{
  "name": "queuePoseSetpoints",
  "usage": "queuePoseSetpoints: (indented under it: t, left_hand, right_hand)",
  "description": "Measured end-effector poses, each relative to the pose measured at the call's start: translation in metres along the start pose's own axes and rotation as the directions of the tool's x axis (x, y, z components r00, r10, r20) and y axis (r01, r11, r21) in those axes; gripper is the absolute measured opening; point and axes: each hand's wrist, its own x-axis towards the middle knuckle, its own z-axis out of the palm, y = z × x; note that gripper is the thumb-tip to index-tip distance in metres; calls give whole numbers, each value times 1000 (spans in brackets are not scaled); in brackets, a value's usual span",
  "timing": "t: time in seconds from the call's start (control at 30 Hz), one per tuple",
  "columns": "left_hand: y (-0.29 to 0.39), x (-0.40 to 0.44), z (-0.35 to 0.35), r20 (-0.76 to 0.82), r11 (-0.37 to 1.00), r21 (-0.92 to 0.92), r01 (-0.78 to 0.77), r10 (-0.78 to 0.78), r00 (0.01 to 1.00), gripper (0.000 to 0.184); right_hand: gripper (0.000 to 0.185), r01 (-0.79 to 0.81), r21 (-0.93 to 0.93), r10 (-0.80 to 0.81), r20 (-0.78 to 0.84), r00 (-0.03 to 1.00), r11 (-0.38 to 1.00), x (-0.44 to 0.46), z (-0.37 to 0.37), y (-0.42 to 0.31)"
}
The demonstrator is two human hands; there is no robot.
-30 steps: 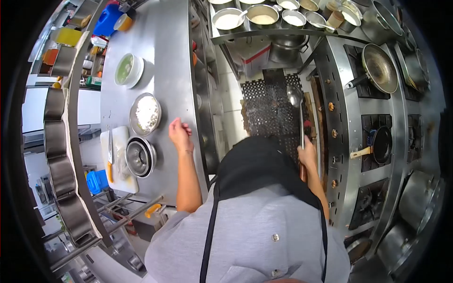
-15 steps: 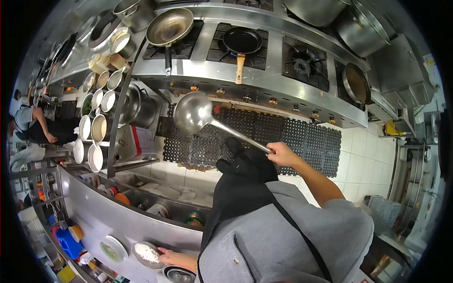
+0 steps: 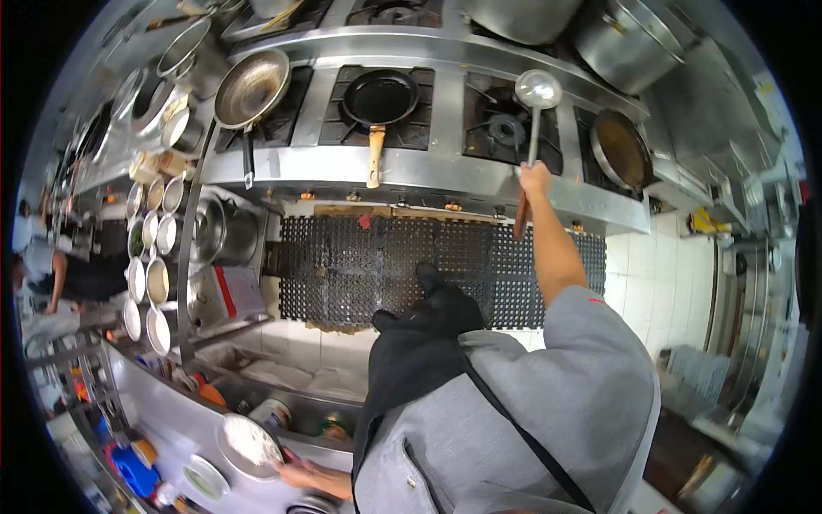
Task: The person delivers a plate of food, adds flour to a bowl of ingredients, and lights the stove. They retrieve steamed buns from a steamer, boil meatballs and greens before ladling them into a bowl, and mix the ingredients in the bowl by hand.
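Observation:
My right hand [image 3: 535, 178] is closed round the handle of a long steel ladle [image 3: 538, 90], whose head is above the back of a stove burner [image 3: 507, 128]. At the lower left, my left hand [image 3: 295, 474] grips the rim of a metal bowl [image 3: 250, 445] holding white, crumbly food; the fingers are partly hidden at the rim. The bowl is over the steel counter [image 3: 171, 411], beside a dish with green contents [image 3: 205, 476]. A black pan with a wooden handle [image 3: 380, 98] sits on the burner left of the ladle.
A worn pan [image 3: 253, 88] is at the stove's left, a brown-bottomed pan [image 3: 621, 150] at its right. Large pots [image 3: 629, 43] stand behind. Pots of ingredients [image 3: 157, 281] line a left shelf. A perforated mat [image 3: 360, 265] covers the floor. Another person [image 3: 53, 274] is far left.
I have turned from the counter towards the stove. My right hand has raised the ladle from above the mat to over the stove. My left hand has reached the bowl and shifted it.

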Motion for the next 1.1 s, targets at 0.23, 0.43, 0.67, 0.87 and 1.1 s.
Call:
queuePoseSetpoints:
  t: [0.23,0.43,0.67,0.87,1.1]
  left_hand:
    - [-21,-140,54,399,975,-70,210,-166,902,36]
    - [-26,-233,108,530,926,-36,376,-301,793,38]
    - [-44,-267,149,644,911,-29,411,-298,705,34]
    - [-85,-243,136,577,903,149,404,-411,706,34]
    - [-96,-209,114,557,932,111,345,-346,755,28]
  right_hand:
    - [43,265,-442,-281,32,959,857,-14,-57,-26]
    - [45,569,821,-996,80,-42,42,-266,-78,-201]
    - [86,818,499,-662,514,-545,-286,-401,-2,-265]
    - [75,841,513,-525,675,-518,-171,-445,40,-232]
    - [88,764,634,-564,590,-577,-118,-456,30,-243]
